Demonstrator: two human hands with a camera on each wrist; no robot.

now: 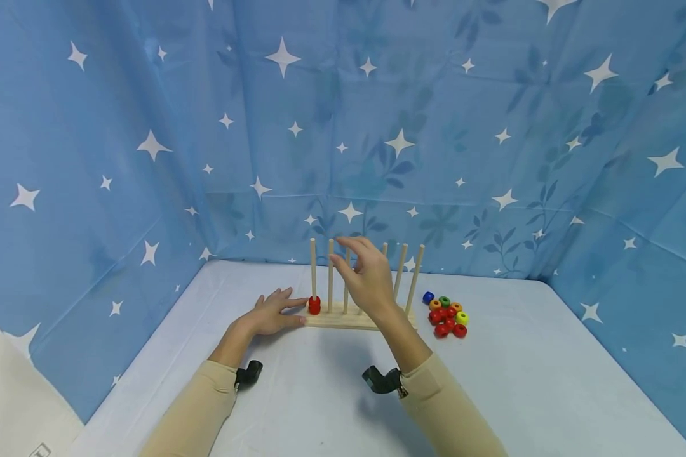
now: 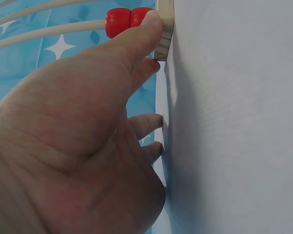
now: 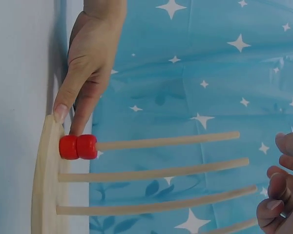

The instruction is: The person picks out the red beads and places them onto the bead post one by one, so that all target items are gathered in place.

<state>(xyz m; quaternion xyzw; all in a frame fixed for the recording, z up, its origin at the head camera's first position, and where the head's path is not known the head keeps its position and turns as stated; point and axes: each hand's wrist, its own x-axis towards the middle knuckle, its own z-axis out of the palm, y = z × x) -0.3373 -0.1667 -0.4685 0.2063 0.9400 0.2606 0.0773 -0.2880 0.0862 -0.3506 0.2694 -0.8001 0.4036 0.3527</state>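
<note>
1. Head view: a white table (image 1: 297, 406) stands before blue curtains (image 1: 377, 209) printed with white stars.
2. Both wrist views separate two round red beads (image 3: 78, 147), which nearly merge from the head. Only the head view shows me the loose multicoloured beads (image 1: 451, 312).
3. Near the far edge, a pale wooden rack (image 1: 343, 322) runs left to right, slim pegs (image 1: 313, 270) upright.
4. Left hand (image 1: 271, 315): fingers spread, thumb touching the rack's left end. Right hand (image 1: 368, 279): thumb and forefinger parted near the peg tops.
</note>
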